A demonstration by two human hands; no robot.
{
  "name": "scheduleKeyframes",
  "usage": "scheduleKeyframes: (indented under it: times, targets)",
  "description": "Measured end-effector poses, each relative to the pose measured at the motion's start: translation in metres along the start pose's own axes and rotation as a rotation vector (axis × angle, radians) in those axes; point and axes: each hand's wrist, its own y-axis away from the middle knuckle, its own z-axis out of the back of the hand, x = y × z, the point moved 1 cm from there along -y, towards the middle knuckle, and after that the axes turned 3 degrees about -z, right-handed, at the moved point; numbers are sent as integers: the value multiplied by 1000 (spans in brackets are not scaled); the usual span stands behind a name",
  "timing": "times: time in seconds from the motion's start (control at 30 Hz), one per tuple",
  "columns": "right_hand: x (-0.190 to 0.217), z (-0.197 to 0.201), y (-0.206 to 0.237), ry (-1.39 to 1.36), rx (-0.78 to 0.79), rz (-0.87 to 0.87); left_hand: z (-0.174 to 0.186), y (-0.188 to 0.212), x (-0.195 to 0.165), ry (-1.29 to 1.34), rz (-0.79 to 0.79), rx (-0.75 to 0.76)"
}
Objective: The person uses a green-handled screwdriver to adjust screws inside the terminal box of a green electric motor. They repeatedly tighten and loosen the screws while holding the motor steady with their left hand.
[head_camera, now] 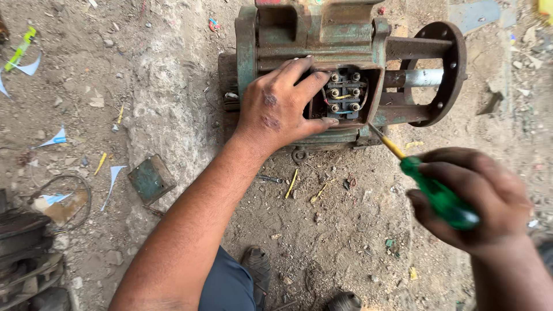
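Bracing the old green motor on the dirt floor, the left hand lies spread beside its open terminal box, while the right hand, fist wrapped around a green-handled screwdriver, angles the tip toward the box's lower edge; next comes careful seating on a terminal screw.

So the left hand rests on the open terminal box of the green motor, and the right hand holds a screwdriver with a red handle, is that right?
Not quite. In the head view the screwdriver in the right hand has a green handle, not red. The left hand does rest on the open terminal box of the green motor.
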Motion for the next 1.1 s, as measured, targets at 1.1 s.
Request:
scheduleKeyframes:
  times: [1.1]
  targets:
    - [63,-41,-69,223,-12,-305,-26,13,23,64,-29,-75]
